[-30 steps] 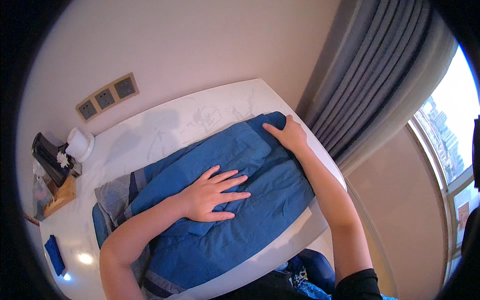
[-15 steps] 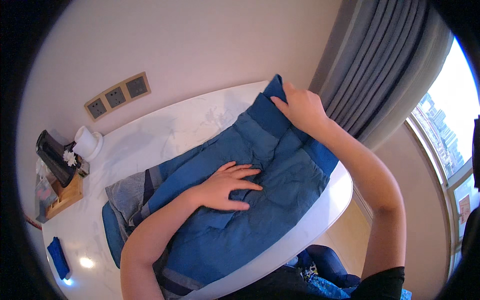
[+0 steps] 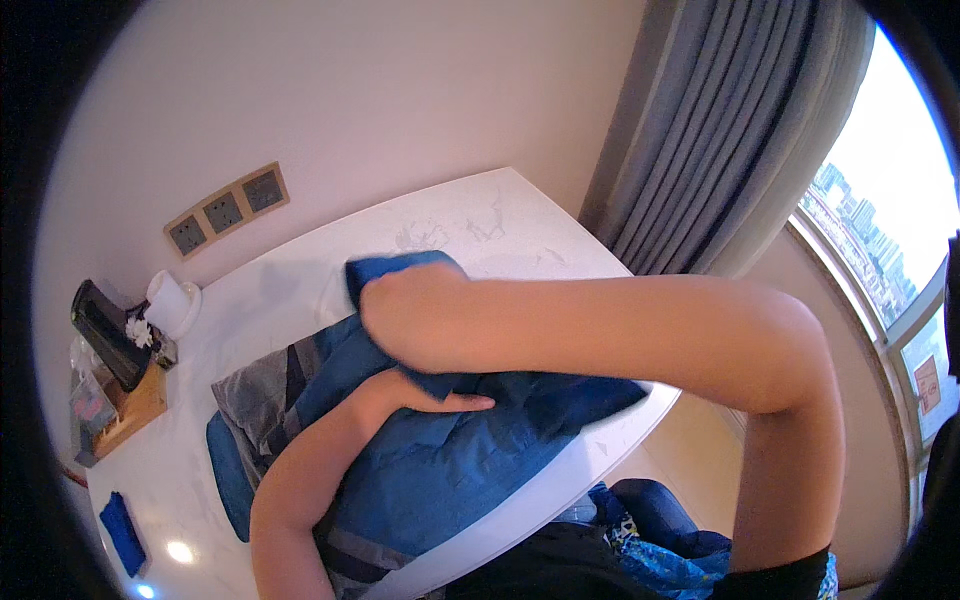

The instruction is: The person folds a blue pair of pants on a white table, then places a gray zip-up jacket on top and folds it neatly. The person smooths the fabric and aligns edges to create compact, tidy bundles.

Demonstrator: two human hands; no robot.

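A blue garment [image 3: 440,470] with grey panels lies spread on a white marble table [image 3: 330,270]. My right hand [image 3: 400,305] grips one end of the garment and holds it lifted over the middle, the forearm crossing the view from the right. My left hand [image 3: 420,395] lies flat on the garment beneath the right forearm, pressing it down; its fingertips point right and are partly hidden by the right arm.
At the table's left edge stand a white cup [image 3: 172,302], a black object [image 3: 105,335] and a wooden tray [image 3: 125,410]. A small blue cloth [image 3: 122,530] lies at the near left. Wall sockets [image 3: 225,210] sit behind. Grey curtains [image 3: 740,130] hang right.
My right hand has carried the far end of the garment from the table's right side leftward over the middle, folding it. My left hand stays pressed on the garment.
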